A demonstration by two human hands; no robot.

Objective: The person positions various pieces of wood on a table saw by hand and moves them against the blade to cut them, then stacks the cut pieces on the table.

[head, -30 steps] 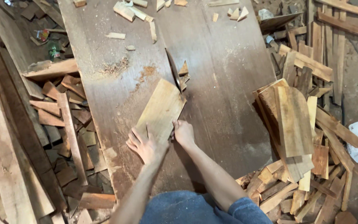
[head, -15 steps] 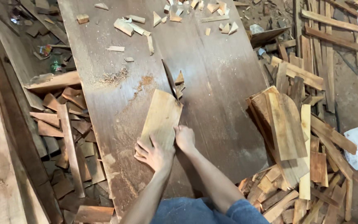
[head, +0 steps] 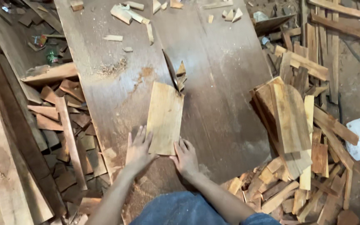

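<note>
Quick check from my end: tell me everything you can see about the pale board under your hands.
The pale board is a flat, thin, roughly rectangular piece of light yellowish wood with lengthwise grain, lying flat on the dark table. It sits slightly tilted, its far right corner touching the thin dark blade that rises from the table. The left hand presses its near left edge, and the right hand holds its near right corner. Small wood scraps lie just beyond it.
</note>
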